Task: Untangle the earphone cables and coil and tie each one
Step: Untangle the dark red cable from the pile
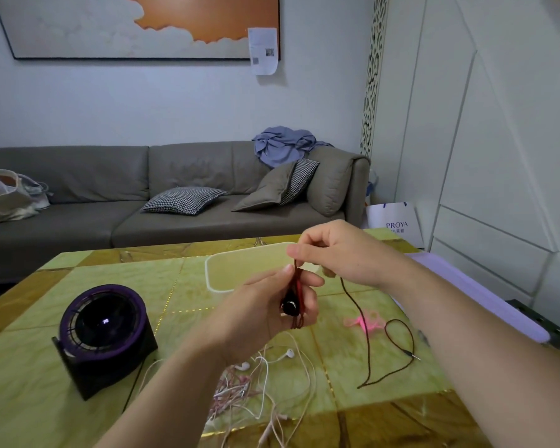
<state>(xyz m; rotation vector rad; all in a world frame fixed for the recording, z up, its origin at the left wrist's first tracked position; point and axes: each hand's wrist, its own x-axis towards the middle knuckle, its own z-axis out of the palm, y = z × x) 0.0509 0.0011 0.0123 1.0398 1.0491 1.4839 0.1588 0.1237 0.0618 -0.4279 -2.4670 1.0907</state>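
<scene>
Cable point(358, 307), dark red, is strung between my hands above the table point(78, 415). My left hand point(265, 312) curls round a small bundle of its loops, a black earbud point(290, 306) showing at my fingers. My right hand point(340, 253) pinches the strand just above. The loose end drops to the table and ends in the jack point(412, 354). White and pink earphones point(256, 383) lie tangled nearer me; a tray point(207, 273) sits beyond my hands.

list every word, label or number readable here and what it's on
"PROYA": white paper shopping bag beside the grey sofa; smaller line beneath is blurred.
White printed sheet on the corner of the painting: too small to read.
Lit mark on the purple round fan: unreadable.
</scene>
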